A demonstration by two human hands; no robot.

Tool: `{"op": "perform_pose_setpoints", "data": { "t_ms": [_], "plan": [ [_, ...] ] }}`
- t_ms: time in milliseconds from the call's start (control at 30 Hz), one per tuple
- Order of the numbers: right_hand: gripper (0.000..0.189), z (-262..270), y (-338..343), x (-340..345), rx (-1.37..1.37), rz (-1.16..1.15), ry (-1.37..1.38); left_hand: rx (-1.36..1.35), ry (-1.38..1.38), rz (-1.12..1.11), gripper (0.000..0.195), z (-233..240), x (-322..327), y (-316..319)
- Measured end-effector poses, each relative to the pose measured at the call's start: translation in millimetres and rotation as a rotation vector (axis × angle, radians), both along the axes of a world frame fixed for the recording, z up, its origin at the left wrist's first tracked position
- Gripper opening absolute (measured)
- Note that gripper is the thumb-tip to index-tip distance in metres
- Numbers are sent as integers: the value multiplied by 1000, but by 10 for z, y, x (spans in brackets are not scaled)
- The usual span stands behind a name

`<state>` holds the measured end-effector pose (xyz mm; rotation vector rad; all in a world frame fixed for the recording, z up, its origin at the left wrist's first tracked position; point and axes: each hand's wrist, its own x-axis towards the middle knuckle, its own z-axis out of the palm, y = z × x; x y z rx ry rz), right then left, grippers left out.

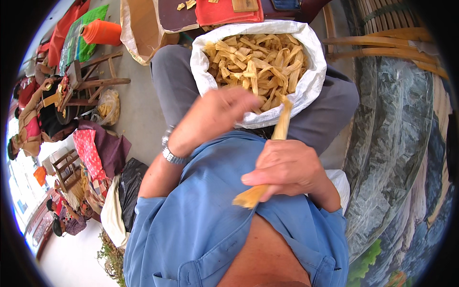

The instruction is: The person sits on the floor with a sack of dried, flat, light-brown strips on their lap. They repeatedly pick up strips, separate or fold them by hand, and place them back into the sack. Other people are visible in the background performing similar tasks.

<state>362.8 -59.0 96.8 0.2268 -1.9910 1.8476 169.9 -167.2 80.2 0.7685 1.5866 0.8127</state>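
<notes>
An open white woven sack stands between the person's knees, filled with knotted, folded strips of dried yellowish plant material. My right hand is closed around a dried strip, whose knotted upper end rests against the sack's near rim and whose frayed lower end sticks out below the fist. My left hand, with a metal watch on its wrist, is blurred over the sack's near left rim. Its fingers are partly extended, and nothing is seen in them.
Beyond the sack is a dark table with a red cloth and a wooden block. At left are a wooden stool, an orange cone, a plastic bag of pieces and several people. Plastic-wrapped sheeting lies right.
</notes>
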Motion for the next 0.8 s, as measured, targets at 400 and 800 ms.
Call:
{"op": "perform_pose_setpoints", "data": {
  "t_ms": [400, 800],
  "plan": [
    [28, 41, 354, 429, -578, -458, -136, 38, 494, -133, 29, -755, -396, 545],
    [29, -352, 502, -161, -439, -527, -562, 540, -719, 389, 26, -538, -251, 480]
  ]
}}
